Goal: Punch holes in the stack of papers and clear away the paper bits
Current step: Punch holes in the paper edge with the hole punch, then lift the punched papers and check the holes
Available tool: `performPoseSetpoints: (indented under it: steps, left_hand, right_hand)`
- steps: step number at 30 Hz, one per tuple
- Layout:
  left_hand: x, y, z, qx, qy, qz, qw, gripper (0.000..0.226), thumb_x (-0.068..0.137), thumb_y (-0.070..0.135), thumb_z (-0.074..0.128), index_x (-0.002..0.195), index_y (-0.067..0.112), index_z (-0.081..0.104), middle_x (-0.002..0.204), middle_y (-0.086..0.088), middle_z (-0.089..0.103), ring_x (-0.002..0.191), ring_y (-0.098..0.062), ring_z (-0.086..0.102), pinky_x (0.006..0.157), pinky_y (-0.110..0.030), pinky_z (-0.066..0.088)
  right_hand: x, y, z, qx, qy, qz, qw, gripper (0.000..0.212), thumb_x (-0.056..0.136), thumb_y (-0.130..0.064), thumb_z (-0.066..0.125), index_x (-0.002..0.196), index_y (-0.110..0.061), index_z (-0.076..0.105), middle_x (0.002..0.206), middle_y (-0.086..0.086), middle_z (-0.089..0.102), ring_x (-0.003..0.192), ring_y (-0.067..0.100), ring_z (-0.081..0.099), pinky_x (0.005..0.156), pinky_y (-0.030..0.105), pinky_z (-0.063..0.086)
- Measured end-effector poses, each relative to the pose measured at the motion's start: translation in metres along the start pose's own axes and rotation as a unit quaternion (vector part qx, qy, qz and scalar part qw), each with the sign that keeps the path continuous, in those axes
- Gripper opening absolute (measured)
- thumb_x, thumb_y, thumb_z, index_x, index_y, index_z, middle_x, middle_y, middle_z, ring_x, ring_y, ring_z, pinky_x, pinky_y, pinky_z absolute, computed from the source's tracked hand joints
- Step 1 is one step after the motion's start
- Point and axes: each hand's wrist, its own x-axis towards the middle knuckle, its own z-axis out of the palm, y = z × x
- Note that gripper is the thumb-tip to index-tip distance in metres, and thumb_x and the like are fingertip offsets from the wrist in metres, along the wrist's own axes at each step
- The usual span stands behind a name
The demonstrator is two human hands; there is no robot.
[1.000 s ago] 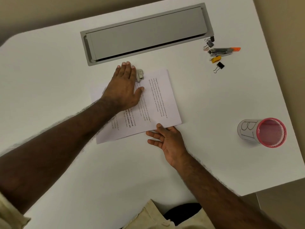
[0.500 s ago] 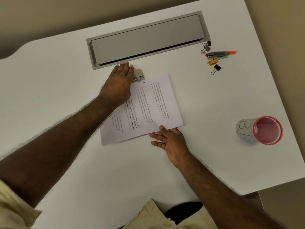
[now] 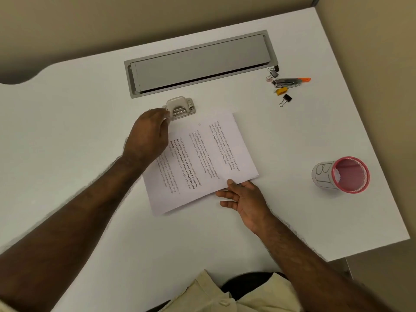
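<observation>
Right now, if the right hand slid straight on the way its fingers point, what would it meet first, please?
The right hand points left along the near edge of the stack of papers, its thumb already on it. It would likely just slide over that stack.

The left hand (image 3: pixel 147 134) hides the hole punch's (image 3: pixel 181 108) near-left corner and the paper stack's (image 3: pixel 200 158) left edge.
</observation>
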Motion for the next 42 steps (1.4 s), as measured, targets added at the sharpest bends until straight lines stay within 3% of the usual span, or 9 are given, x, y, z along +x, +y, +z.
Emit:
performPoseSetpoints:
  steps: [4, 8, 15, 21, 25, 31, 34, 38, 42]
  left_hand:
    - [-0.015, 0.004, -0.002, -0.038, -0.077, -0.04, 0.996, 0.038, 0.111, 0.027, 0.054, 0.141, 0.008, 0.066, 0.147, -0.014, 0.066, 0.137, -0.032, 0.06, 0.118, -0.045, 0.044]
    - [-0.021, 0.004, -0.008, -0.093, -0.142, -0.056, 0.984, 0.027, 0.109, 0.028, 0.056, 0.11, 0.009, 0.074, 0.116, -0.007, 0.075, 0.107, -0.024, 0.066, 0.095, -0.036, 0.047]
    - [-0.043, 0.004, -0.024, -0.151, -0.125, -0.092, 0.976, 0.021, 0.103, 0.014, 0.065, 0.116, 0.005, 0.08, 0.124, -0.007, 0.078, 0.115, -0.023, 0.071, 0.102, -0.032, 0.051]
    - [-0.071, 0.0, -0.042, -0.213, -0.11, -0.102, 0.966, 0.008, 0.1, 0.012, 0.071, 0.098, 0.009, 0.079, 0.102, -0.004, 0.077, 0.09, -0.017, 0.067, 0.091, -0.035, 0.053]
    - [-0.092, -0.008, -0.05, -0.244, -0.068, -0.09, 0.963, 0.011, 0.101, 0.014, 0.071, 0.098, 0.007, 0.08, 0.097, -0.007, 0.081, 0.087, -0.019, 0.071, 0.088, -0.039, 0.056]
    - [-0.124, -0.021, -0.051, -0.34, 0.059, -0.1, 0.933, 0.012, 0.099, 0.021, 0.076, 0.094, 0.03, 0.082, 0.097, 0.013, 0.082, 0.09, -0.001, 0.076, 0.083, -0.014, 0.057]
    - [-0.139, -0.023, -0.048, -0.396, 0.115, -0.101, 0.905, 0.011, 0.098, 0.025, 0.077, 0.099, 0.034, 0.083, 0.103, 0.017, 0.082, 0.096, 0.0, 0.077, 0.083, -0.009, 0.054]
    - [-0.16, -0.026, -0.043, -0.447, 0.179, -0.096, 0.871, 0.013, 0.099, 0.024, 0.076, 0.102, 0.036, 0.082, 0.113, 0.013, 0.081, 0.106, -0.004, 0.075, 0.089, -0.013, 0.055]
    - [-0.178, -0.036, -0.025, -0.461, 0.211, -0.119, 0.854, 0.012, 0.1, 0.018, 0.075, 0.107, 0.026, 0.081, 0.121, 0.006, 0.078, 0.113, -0.01, 0.073, 0.094, -0.02, 0.058]
  right_hand:
    - [-0.014, -0.006, -0.01, -0.031, -0.026, 0.001, 0.999, 0.024, 0.105, -0.019, 0.065, 0.128, -0.013, 0.07, 0.105, 0.016, 0.08, 0.096, 0.031, 0.081, 0.064, 0.036, 0.064]
    - [-0.026, -0.013, -0.017, -0.066, -0.06, -0.001, 0.996, 0.02, 0.104, -0.019, 0.067, 0.121, -0.012, 0.072, 0.101, 0.015, 0.08, 0.09, 0.028, 0.08, 0.063, 0.035, 0.063]
    - [-0.041, -0.029, -0.024, -0.115, -0.078, -0.018, 0.99, 0.01, 0.101, -0.017, 0.07, 0.106, -0.008, 0.072, 0.098, 0.013, 0.079, 0.084, 0.026, 0.079, 0.061, 0.036, 0.062]
    - [-0.058, -0.053, -0.016, -0.209, -0.072, -0.084, 0.972, 0.018, 0.104, -0.016, 0.066, 0.115, -0.003, 0.07, 0.108, 0.019, 0.08, 0.084, 0.027, 0.079, 0.06, 0.034, 0.062]
    - [-0.078, -0.079, 0.0, -0.287, -0.066, -0.167, 0.941, 0.016, 0.106, -0.011, 0.063, 0.119, -0.012, 0.072, 0.103, 0.008, 0.083, 0.08, 0.025, 0.079, 0.057, 0.03, 0.059]
    - [-0.104, -0.112, 0.029, -0.42, -0.052, -0.302, 0.854, 0.017, 0.107, -0.02, 0.062, 0.12, -0.03, 0.068, 0.107, -0.011, 0.08, 0.087, 0.011, 0.078, 0.065, 0.027, 0.065]
    - [-0.112, -0.12, 0.043, -0.449, -0.024, -0.365, 0.815, 0.017, 0.107, -0.028, 0.062, 0.119, -0.039, 0.066, 0.104, -0.021, 0.076, 0.094, 0.01, 0.074, 0.079, 0.039, 0.067]
    - [-0.12, -0.123, 0.061, -0.44, -0.033, -0.409, 0.799, 0.023, 0.106, -0.03, 0.062, 0.119, -0.049, 0.065, 0.097, -0.035, 0.073, 0.095, 0.006, 0.069, 0.084, 0.052, 0.064]
    - [-0.119, -0.111, 0.071, -0.421, -0.044, -0.406, 0.81, 0.027, 0.105, -0.029, 0.063, 0.111, -0.055, 0.066, 0.099, -0.029, 0.075, 0.099, 0.008, 0.071, 0.087, 0.052, 0.064]
